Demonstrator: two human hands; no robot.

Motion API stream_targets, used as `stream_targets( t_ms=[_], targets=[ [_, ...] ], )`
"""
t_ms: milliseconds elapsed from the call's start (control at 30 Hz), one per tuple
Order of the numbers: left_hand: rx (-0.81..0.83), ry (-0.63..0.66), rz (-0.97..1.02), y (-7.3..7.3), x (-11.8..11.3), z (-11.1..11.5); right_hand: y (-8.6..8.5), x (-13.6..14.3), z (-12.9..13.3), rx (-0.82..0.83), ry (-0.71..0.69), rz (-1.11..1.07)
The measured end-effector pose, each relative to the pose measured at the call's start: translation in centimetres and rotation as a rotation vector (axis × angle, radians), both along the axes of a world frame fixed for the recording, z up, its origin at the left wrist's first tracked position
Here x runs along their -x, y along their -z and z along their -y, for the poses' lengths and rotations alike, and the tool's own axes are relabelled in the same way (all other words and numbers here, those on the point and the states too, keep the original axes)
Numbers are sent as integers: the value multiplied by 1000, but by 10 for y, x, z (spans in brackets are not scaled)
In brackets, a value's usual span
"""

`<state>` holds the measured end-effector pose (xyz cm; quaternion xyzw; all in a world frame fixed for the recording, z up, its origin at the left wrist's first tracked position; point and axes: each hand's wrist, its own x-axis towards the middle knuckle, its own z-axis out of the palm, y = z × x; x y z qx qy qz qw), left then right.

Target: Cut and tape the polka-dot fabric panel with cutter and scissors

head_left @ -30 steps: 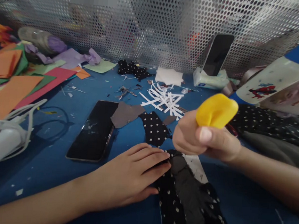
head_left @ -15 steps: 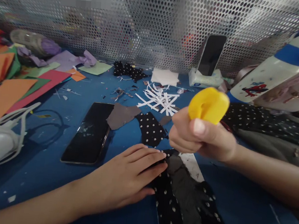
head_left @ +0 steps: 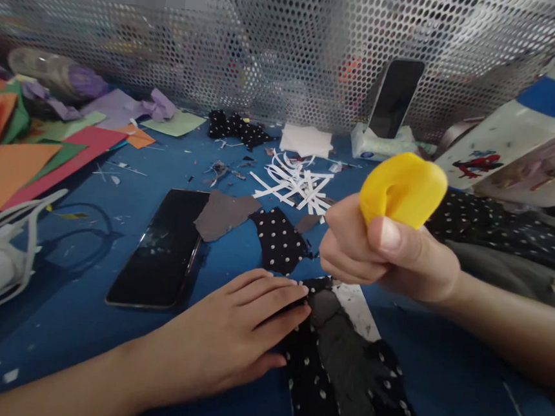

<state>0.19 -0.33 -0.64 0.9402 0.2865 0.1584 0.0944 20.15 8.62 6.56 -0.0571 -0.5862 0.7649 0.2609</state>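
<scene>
My right hand [head_left: 390, 250] is closed in a fist around a yellow, rounded, smooth object [head_left: 403, 188] and holds it above the table. The lower part of this object is hidden by the fingers, so I cannot tell its kind. My left hand [head_left: 247, 335] lies flat with stretched fingers, its fingertips on the upper end of a strip covered with black polka-dot and plain dark grey pieces [head_left: 342, 362]. A white part of its backing [head_left: 357, 309] shows at the right edge. Just beyond the fingertips lie a black polka-dot scrap [head_left: 280, 239] and a grey scrap [head_left: 225, 215].
A black phone [head_left: 160, 249] lies left of the scraps. White paper strips [head_left: 299, 184] are heaped farther back. Coloured paper [head_left: 68, 160] and a white cable [head_left: 32, 232] fill the left. A second phone [head_left: 396, 98] and a bottle [head_left: 507, 134] stand near the perforated metal panel [head_left: 282, 46].
My right hand has moved a little to the right with the yellow object, which now looks slightly larger. My left hand stays on the strip.
</scene>
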Motion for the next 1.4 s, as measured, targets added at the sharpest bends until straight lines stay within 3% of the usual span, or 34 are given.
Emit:
stream_targets(
  t_ms=[867, 1167, 1400],
  targets=[
    [17, -5, 2, -1, 0, -1, 4, 1, -3, 0, 39, 89],
    [15, 3, -16, -1, 0, -1, 14, 6, 2, -32, 295, 82],
    [18, 0, -34, -1, 0, -1, 27, 9, 1, -45, 163, 60]
  ],
)
